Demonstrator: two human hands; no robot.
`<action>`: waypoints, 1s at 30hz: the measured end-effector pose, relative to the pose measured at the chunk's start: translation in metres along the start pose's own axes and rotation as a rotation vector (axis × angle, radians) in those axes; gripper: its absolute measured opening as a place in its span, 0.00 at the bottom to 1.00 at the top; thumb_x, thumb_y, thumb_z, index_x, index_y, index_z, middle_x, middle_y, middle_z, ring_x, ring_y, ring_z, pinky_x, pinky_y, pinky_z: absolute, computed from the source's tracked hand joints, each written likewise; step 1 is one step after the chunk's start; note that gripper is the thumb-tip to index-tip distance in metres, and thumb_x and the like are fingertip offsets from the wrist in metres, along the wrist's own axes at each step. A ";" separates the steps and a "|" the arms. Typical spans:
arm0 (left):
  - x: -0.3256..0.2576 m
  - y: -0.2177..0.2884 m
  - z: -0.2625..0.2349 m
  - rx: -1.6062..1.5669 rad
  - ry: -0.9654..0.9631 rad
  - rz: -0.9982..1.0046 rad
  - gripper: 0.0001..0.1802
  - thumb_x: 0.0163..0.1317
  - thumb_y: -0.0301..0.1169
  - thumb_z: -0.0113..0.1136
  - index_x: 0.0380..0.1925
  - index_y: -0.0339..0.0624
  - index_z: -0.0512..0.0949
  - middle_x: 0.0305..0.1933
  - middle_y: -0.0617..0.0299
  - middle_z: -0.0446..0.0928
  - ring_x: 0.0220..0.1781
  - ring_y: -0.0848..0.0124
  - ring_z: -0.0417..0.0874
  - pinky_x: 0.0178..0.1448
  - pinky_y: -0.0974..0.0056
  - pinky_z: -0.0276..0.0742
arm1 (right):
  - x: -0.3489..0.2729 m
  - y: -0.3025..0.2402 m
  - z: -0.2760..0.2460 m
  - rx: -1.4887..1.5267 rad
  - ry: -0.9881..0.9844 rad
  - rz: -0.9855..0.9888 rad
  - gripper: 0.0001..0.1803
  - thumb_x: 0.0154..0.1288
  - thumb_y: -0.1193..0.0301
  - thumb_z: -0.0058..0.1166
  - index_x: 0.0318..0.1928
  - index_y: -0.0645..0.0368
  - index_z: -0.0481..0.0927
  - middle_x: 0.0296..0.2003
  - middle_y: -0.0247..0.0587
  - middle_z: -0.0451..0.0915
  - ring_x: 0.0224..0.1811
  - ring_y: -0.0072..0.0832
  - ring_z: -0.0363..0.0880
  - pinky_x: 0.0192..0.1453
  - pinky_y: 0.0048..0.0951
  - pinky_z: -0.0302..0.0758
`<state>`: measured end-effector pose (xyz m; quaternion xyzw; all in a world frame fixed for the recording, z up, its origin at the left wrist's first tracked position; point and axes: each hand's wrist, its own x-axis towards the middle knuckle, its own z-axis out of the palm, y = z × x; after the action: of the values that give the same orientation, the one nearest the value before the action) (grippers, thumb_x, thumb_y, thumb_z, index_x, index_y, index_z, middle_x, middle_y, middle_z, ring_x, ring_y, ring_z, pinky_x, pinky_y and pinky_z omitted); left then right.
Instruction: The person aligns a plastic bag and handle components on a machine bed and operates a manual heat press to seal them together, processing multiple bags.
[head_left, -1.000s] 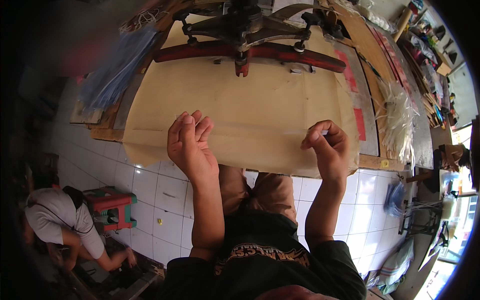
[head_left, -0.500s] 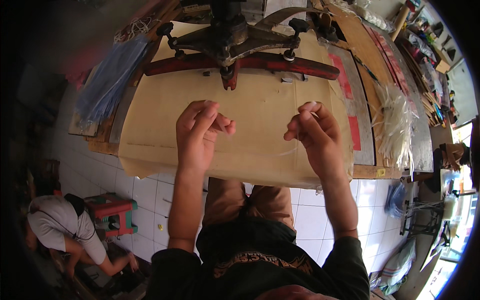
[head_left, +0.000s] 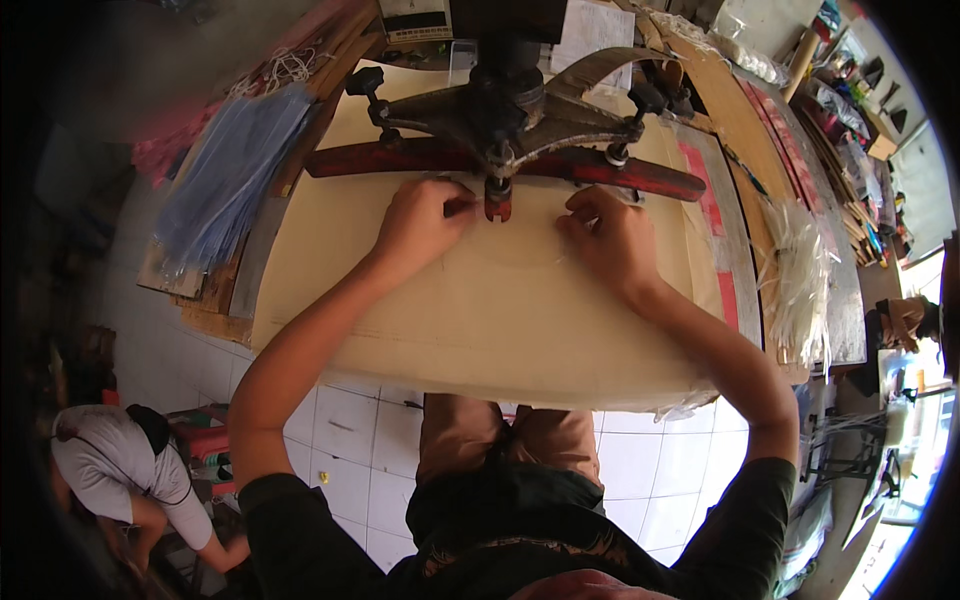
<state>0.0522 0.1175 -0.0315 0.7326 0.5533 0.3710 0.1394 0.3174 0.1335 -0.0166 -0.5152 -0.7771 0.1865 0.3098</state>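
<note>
My left hand is closed in a pinch on the tan sheet, just in front of the red bar of a dark metal press head. On the other side of the bar's short forked middle piece, my right hand has its thumb and fingers curled together. A thin clear plastic strip, faintly visible between the hands a moment earlier, is now hidden or too fine to make out. Both hands rest low, close to the tan covering of the worktable.
Bluish clear plastic sheets are stacked at the left. A bunch of clear strips hangs over the table's right side, near red patches. A person bends low by a red and green stool at lower left.
Both hands have moved forward and down, from raised above the table's near part to beside the red bar. The view has shifted, and the elbows are spread wider.
</note>
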 end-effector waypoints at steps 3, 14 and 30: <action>0.002 -0.003 0.001 0.074 0.043 0.086 0.09 0.58 0.34 0.70 0.34 0.39 0.88 0.32 0.53 0.85 0.35 0.55 0.87 0.42 0.57 0.81 | 0.003 0.006 0.007 -0.070 0.059 -0.082 0.06 0.61 0.67 0.64 0.36 0.54 0.82 0.31 0.39 0.87 0.31 0.41 0.86 0.38 0.39 0.82; 0.005 -0.001 0.002 0.009 0.023 -0.039 0.09 0.51 0.23 0.71 0.35 0.39 0.86 0.33 0.56 0.85 0.35 0.60 0.88 0.38 0.60 0.82 | 0.009 0.012 0.010 -0.210 0.161 -0.413 0.05 0.59 0.75 0.67 0.37 0.60 0.86 0.30 0.41 0.84 0.34 0.40 0.82 0.39 0.38 0.79; -0.007 -0.001 -0.002 0.222 -0.003 0.237 0.07 0.59 0.32 0.68 0.34 0.41 0.85 0.39 0.57 0.78 0.32 0.58 0.84 0.34 0.55 0.82 | 0.005 0.008 0.003 -0.408 0.080 -0.446 0.14 0.59 0.70 0.64 0.47 0.57 0.86 0.48 0.36 0.82 0.45 0.37 0.78 0.47 0.39 0.79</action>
<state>0.0492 0.1109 -0.0330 0.8041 0.5006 0.3203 0.0136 0.3196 0.1409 -0.0218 -0.3903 -0.8796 -0.0665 0.2638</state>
